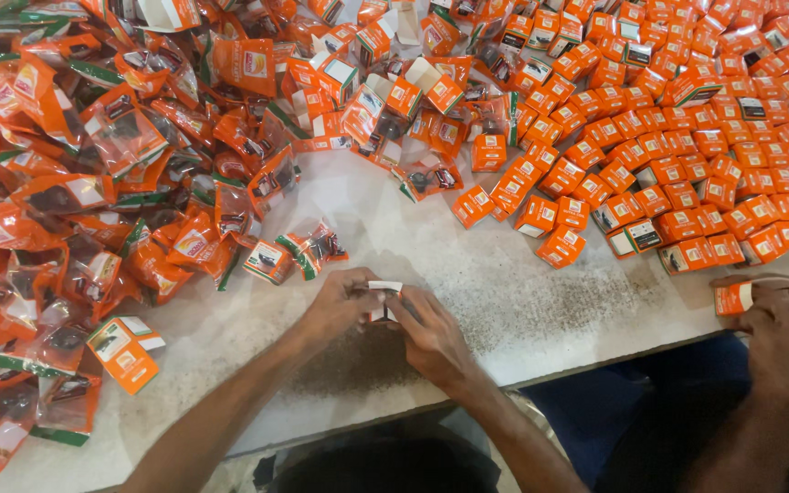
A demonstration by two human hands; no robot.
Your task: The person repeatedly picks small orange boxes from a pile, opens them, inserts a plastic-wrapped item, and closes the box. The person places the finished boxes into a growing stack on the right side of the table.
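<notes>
Pinching with both sets of fingers: left hand [338, 306] and right hand [431, 333] meet at table centre, fingertips closed together on a small white carton [383, 288]. Dark part showing just under the carton between the thumbs; too small to tell what it is. Both hands rest low on the white table [541, 306], wrists near the front edge.

Just beyond the hands: two clear pouches with orange-green trim [299, 248], lying flat, near but apart from the fingers. Left of the left forearm, one flat orange box [125, 351] lies by itself.

Far left and top left: big loose heap of orange plastic pouches [66, 201], overlapping, reaching the table's left edge. Top centre: opened orange boxes with white flaps up [413, 87]. Right half: closed small orange boxes [668, 155] packed close, roughly in rows, nearest ones well apart from the hands.

Lower right: another person's hand [783, 329] at the table edge, fingers curled onto one orange box [733, 298].
</notes>
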